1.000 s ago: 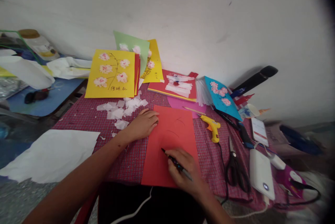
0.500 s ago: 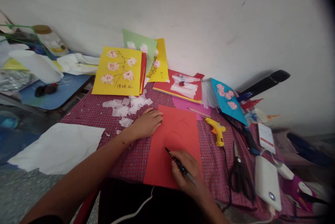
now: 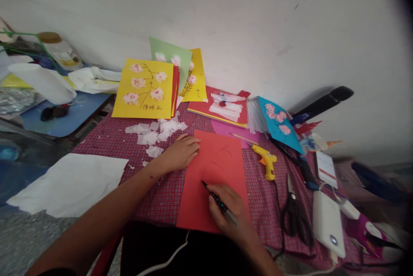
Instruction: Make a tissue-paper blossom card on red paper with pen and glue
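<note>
**A:** ok so what could go wrong here?

**B:** Mostly slipping, imo. The red sheet (image 3: 209,153) sits at the lower centre of the frame, and the left hand (image 3: 183,152) only steadies it by the upper-left edge. Those fingers lie loosely stretched out over the border, not pinching anything. A hard stroke could swivel the paper and make the line wobble.

**A:** And the other hand?

**B:** Right hand (image 3: 228,205) has its fingers closed around a black writing tool (image 3: 219,203), tip at the paper. The hand hangs over the lower part, so it could smudge if it rubs across marks. Woven tablecloth (image 3: 167,200) underneath too, so pressing hard might leave bumps in the line. And the bottom edge is right by the table's front edge, so it could bend if leaned on. Can't tell if it overhangs.

**A:** How's the sheet look?

**B:** Pretty clean! Plain red, taller than wide, lying flat. A few thin dark curves in the upper half: a forked bit towards the top right, one arc below it. No creases I can make out.
</note>
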A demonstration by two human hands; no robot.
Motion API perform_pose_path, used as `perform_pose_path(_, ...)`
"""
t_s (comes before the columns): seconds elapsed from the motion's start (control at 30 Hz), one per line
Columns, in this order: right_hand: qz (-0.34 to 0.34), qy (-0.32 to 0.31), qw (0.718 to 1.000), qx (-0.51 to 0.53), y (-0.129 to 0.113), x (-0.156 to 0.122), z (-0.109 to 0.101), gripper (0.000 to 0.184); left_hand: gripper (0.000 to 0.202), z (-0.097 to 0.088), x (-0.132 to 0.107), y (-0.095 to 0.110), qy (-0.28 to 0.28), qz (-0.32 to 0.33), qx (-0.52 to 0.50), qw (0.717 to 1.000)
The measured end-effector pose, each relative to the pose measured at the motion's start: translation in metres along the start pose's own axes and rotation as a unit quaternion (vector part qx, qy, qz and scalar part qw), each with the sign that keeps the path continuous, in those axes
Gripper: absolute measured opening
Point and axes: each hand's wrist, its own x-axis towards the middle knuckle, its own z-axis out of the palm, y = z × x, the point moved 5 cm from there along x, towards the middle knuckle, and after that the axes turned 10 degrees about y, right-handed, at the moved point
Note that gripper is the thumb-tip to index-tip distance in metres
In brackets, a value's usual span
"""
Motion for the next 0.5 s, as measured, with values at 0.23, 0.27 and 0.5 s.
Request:
perform_pose_path(0.23,0.007,-0.002,1.000,0.011,-0.0045,0.0062,-0.0014,0.035,0.018,0.0010,-0.0001,-0.0004,-0.004,-0.001,0.005,1.000)
perform_pose_path(0.27,0.007,-0.004,1.000,0.011,-0.0048,0.0071,-0.0013,0.034,0.017,0.0009,-0.0001,-0.0002,-0.005,-0.002,0.005,1.000)
perform_pose_path(0.5,0.007,0.000,1.000,0.009,-0.0014,0.0103,0.0000,0.035,0.018,-0.0011,0.0005,0.0011,-0.007,-0.006,0.005,1.000)
